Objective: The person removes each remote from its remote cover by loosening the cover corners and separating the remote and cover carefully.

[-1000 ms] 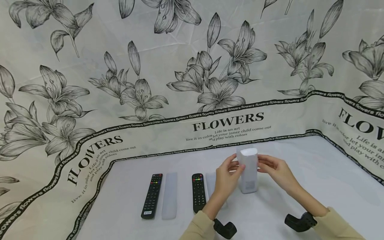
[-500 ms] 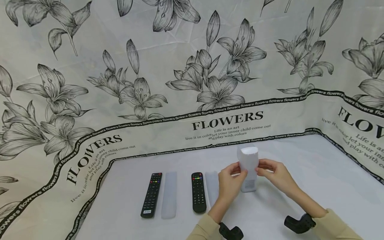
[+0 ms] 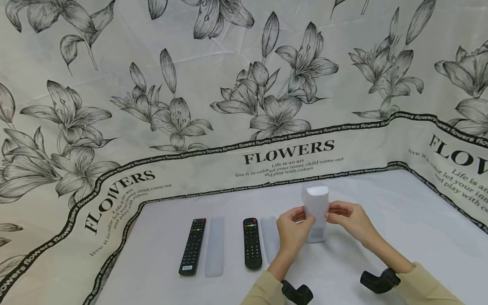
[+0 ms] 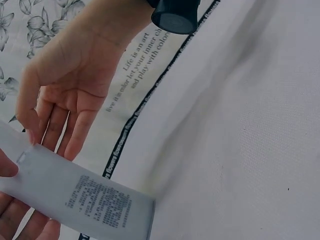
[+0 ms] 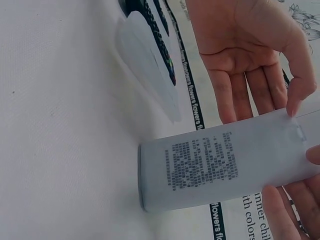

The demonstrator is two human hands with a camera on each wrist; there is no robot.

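A white remote control [image 3: 318, 195] stands upright above the table with its back towards me. A translucent sleeve [image 3: 316, 235] covers its lower part, and a grey flap of sleeve shows behind its top left edge. Printed text shows through the sleeve [image 4: 102, 200] in both wrist views. My left hand [image 3: 295, 226] grips the left side, thumb on the near face and fingers mostly hidden behind. On the opposite side my right hand [image 3: 353, 222] pinches the edge between thumb and fingers. The far side of the remote is out of sight.
Two black remotes lie on the white table: one far left [image 3: 192, 247], one nearer my left hand [image 3: 252, 243]. A flat translucent sleeve [image 3: 215, 247] lies right of the first, and another sleeve [image 3: 269, 239] right of the second. A flowered cloth [image 3: 289, 106] hangs behind.
My left hand has shifted a little right and down along the remote, thumb further onto the near face. More sleeve flap shows behind the top. The right hand has dropped only slightly.
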